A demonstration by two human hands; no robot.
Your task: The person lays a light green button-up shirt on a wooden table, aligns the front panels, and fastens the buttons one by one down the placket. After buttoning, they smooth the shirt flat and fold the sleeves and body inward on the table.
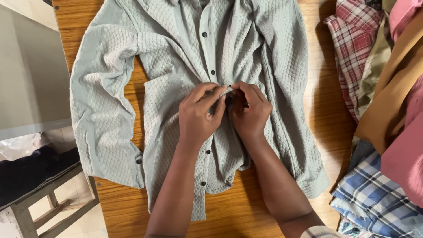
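Shirt (176, 53) on table (229, 211) | placket pinched under both hands

Bare forearms — a light checked sleeve (320, 232) on the right.

no labels, signs or screens in view, only possible package a crumpled whitish plastic bag (20, 144), left edge of frame, mid-height

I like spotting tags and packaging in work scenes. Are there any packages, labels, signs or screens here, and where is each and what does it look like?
No packages, signs or screens show.
Possible label: a small dark tag at the top right edge, on the red plaid shirt in the pile; too small to tell more.
The grey quilted shirt on the wooden table shows no tag, only dark buttons.
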